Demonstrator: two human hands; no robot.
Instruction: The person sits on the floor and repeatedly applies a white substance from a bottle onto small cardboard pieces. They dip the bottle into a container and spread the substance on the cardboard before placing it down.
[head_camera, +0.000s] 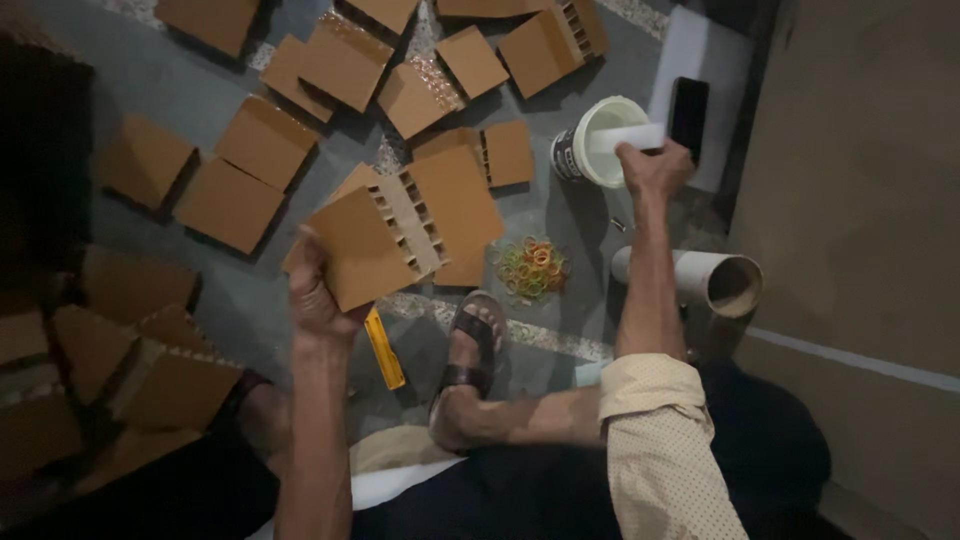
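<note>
My left hand grips the near corner of a folded brown cardboard piece, held up above the floor with its corrugated strip facing me. My right hand reaches out to a white plastic tub and holds a flat white spreader across its rim. A small heap of coloured rubber bands lies on the floor between the two hands.
Several cardboard pieces lie spread over the grey floor, more stacked at the left. A cardboard tube lies right of my arm, a dark phone beyond the tub. A yellow cutter lies beside my sandalled foot.
</note>
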